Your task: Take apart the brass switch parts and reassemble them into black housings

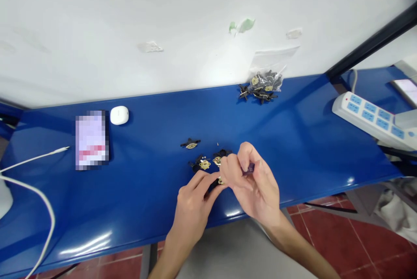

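Near the table's front edge, my left hand [193,201] is closed on a small black part with a gold-coloured plate [220,181], mostly covered by the fingers. My right hand [257,188] curls round a small purple-handled tool [249,169]; only the handle's end shows, and its tip is hidden. Both hands meet over the held part. Just beyond them lie a black-and-gold part [204,164] with tiny pieces near it, and another similar part [217,161] beside the right fingers. Farther back rests one more black part with a gold plate [190,144].
A clear bag of black-and-gold parts [269,81] leans at the wall, with loose parts [263,96] before it. On the blue table [146,201] are a phone [92,140], a white case [119,115], a white cable [48,209] and a power strip [371,116].
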The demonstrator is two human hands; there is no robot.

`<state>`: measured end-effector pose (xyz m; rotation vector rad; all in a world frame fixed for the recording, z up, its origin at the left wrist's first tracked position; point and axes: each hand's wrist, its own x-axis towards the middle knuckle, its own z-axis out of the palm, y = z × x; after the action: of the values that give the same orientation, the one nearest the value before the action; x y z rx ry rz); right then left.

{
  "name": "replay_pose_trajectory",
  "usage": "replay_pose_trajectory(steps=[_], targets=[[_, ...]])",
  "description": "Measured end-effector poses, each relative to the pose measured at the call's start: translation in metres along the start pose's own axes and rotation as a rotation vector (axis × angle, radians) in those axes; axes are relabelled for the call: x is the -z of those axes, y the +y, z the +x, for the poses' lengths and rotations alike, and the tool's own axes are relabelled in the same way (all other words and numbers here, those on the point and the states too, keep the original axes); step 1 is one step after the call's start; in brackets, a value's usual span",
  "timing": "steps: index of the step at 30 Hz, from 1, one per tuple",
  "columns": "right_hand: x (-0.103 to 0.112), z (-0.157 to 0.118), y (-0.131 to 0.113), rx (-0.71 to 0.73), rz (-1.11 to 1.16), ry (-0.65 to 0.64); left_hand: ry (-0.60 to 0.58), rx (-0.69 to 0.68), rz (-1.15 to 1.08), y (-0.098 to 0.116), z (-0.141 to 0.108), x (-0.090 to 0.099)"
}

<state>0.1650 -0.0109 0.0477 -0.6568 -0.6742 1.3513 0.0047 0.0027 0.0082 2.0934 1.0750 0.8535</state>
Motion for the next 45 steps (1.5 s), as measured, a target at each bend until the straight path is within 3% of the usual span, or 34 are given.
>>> replay_pose_trajectory(steps=[27,45], targets=[[-0.006,0.008,-0.005,0.030,0.129,0.064,0.014,-0.012,0.012,-0.002,-0.003,-0.005],[0.000,0.010,-0.007,-0.020,0.163,0.018,0.009,-0.005,0.023,-0.003,-0.002,-0.005]])
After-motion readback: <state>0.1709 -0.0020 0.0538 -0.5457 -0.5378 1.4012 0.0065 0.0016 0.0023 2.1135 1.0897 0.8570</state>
